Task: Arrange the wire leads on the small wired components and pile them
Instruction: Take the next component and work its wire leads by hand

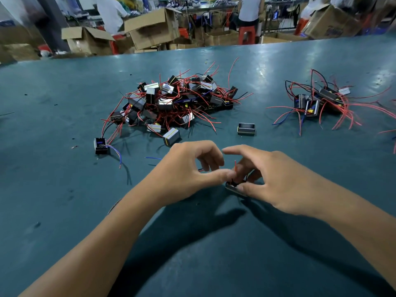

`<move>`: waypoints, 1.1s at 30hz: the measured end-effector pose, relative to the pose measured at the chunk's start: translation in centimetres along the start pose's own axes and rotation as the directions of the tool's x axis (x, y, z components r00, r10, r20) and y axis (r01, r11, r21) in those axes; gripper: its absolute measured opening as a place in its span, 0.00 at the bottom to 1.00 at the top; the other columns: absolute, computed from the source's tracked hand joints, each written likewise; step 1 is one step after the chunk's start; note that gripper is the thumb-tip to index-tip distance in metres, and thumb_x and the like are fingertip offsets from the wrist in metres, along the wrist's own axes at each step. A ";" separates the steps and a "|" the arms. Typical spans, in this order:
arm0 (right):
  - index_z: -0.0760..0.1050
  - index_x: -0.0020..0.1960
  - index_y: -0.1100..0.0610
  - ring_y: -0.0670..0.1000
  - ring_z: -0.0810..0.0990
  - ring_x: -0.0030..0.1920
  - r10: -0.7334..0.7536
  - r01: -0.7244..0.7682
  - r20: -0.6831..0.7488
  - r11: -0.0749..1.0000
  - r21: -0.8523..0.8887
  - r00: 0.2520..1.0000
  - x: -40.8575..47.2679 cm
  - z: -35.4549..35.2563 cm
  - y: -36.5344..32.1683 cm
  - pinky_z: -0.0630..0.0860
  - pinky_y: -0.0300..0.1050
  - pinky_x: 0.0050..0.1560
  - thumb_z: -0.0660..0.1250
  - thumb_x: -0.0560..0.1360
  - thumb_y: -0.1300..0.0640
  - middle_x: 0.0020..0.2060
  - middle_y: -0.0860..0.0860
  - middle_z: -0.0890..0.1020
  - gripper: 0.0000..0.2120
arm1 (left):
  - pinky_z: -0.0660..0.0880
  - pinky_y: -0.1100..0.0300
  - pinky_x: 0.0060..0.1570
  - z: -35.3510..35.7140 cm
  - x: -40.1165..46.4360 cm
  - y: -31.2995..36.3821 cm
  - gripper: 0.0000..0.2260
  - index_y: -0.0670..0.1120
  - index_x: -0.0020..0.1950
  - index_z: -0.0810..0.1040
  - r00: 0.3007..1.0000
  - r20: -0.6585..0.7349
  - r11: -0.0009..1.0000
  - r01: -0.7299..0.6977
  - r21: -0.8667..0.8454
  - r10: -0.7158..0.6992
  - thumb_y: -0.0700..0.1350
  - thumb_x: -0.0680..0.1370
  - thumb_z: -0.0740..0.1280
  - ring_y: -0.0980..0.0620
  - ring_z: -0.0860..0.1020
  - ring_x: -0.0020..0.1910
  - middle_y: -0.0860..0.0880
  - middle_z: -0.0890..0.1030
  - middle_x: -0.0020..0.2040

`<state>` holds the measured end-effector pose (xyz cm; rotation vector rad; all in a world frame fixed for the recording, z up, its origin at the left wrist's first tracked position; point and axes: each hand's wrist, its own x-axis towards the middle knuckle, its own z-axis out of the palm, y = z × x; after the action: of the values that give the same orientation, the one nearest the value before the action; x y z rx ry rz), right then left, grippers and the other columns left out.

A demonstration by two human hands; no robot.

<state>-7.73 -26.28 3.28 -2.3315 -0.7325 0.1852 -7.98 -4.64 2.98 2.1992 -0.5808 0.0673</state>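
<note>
Tabletop (64, 211) matt w/ sheen; boxes (150, 28) prob. cardboard.

Teal desk (64, 103), glossy glare far right. Behind it: open cardboard boxes (153, 28) on the floor, red plastic stools (247, 35), people in white shirts (111, 13) at far benches.

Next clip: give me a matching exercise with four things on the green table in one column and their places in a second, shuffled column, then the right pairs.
Things:
1. big pile
2. small pile
3. empty black frame
4. held component

Places:
A. alone on the table, between the two piles
B. far right of the table
C. between the left hand and right hand
D. centre of the table, beyond the hands

Pairs: 1-D, 2-B, 3-A, 4-C
</note>
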 end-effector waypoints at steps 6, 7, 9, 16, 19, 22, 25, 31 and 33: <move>0.69 0.69 0.43 0.41 0.81 0.47 0.007 -0.007 -0.003 1.000 -0.018 1.000 0.2 0.2 0.3 0.76 0.40 0.54 0.71 0.76 0.58 0.44 0.38 0.83 0.26 | 0.76 0.55 0.43 1.2 0.1 -0.1 0.06 0.47 0.43 0.82 0.999 0.008 0.995 -0.040 0.094 0.040 0.48 0.76 0.76 0.53 0.79 0.38 0.54 0.82 0.36; 0.69 0.69 0.43 0.40 0.81 0.47 0.009 -0.009 -0.005 1.000 -0.007 1.000 0.2 0.2 0.4 0.75 0.36 0.53 0.71 0.76 0.59 0.44 0.37 0.83 0.25 | 0.76 0.56 0.43 1.2 0.2 -0.2 0.05 0.47 0.43 0.82 0.999 0.006 0.994 -0.033 0.106 0.033 0.45 0.77 0.74 0.54 0.79 0.37 0.54 0.81 0.36; 0.67 0.70 0.43 0.39 0.81 0.47 0.017 -0.017 -0.017 0.999 0.036 1.000 0.2 0.2 0.6 0.74 0.32 0.51 0.71 0.76 0.60 0.44 0.35 0.83 0.27 | 0.74 0.60 0.41 0.9 0.2 -0.3 0.05 0.47 0.43 0.82 1.000 0.017 0.995 -0.010 0.099 0.008 0.44 0.78 0.73 0.57 0.77 0.36 0.55 0.80 0.35; 0.70 0.51 0.47 0.47 0.83 0.41 0.088 -0.065 -0.100 0.975 0.212 0.991 0.5 0.4 1.3 0.79 0.42 0.46 0.71 0.75 0.63 0.43 0.45 0.84 0.15 | 0.76 0.53 0.45 -0.2 0.0 -0.5 0.03 0.49 0.45 0.83 0.987 0.159 0.997 -0.009 0.078 -0.004 0.46 0.77 0.74 0.54 0.79 0.41 0.54 0.82 0.38; 0.74 0.45 0.48 0.46 0.83 0.38 0.074 -0.058 -0.116 0.989 0.139 0.990 0.5 0.4 1.3 0.78 0.41 0.42 0.72 0.75 0.59 0.39 0.45 0.84 0.10 | 0.75 0.47 0.48 -0.1 -0.1 -0.4 0.04 0.49 0.48 0.84 0.977 0.205 0.997 -0.067 0.042 0.057 0.48 0.76 0.75 0.49 0.78 0.45 0.53 0.82 0.44; 0.77 0.42 0.48 0.42 0.80 0.35 0.040 -0.032 -0.131 0.998 0.062 0.991 0.6 0.6 1.3 0.73 0.34 0.37 0.72 0.76 0.55 0.34 0.43 0.83 0.06 | 0.75 0.47 0.54 0.3 0.0 -0.5 0.04 0.48 0.49 0.85 0.973 0.196 0.992 -0.128 0.018 0.122 0.45 0.75 0.76 0.49 0.78 0.51 0.51 0.79 0.52; 0.77 0.42 0.45 0.41 0.78 0.38 -0.010 0.007 -0.115 1.000 -0.026 0.993 0.6 0.8 1.2 0.70 0.32 0.39 0.70 0.77 0.54 0.36 0.41 0.81 0.07 | 0.75 0.52 0.57 0.4 0.1 -0.6 0.05 0.48 0.50 0.85 0.978 0.150 0.988 -0.152 0.012 0.148 0.40 0.76 0.75 0.50 0.78 0.54 0.52 0.78 0.55; 0.79 0.47 0.43 0.39 0.80 0.47 -0.031 0.032 0.045 0.999 -0.005 0.998 0.5 0.0 1.1 0.74 0.34 0.51 0.72 0.75 0.55 0.45 0.40 0.81 0.07 | 0.76 0.48 0.48 0.6 0.3 -0.7 0.05 0.46 0.50 0.84 0.983 0.091 0.985 -0.163 0.051 0.158 0.38 0.76 0.74 0.49 0.79 0.44 0.50 0.82 0.48; 0.78 0.44 0.43 0.41 0.80 0.45 -0.033 0.033 0.013 0.999 -0.005 0.999 0.6 0.1 1.1 0.75 0.37 0.50 0.74 0.73 0.51 0.43 0.41 0.82 0.05 | 0.76 0.53 0.47 0.9 0.3 -0.7 0.05 0.47 0.49 0.84 0.984 0.064 0.983 -0.171 0.069 0.167 0.38 0.76 0.74 0.50 0.79 0.42 0.52 0.82 0.46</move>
<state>-6.79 -26.59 2.48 -2.3233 -0.7779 0.1837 -7.53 -5.07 1.96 2.2248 -0.8088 0.1161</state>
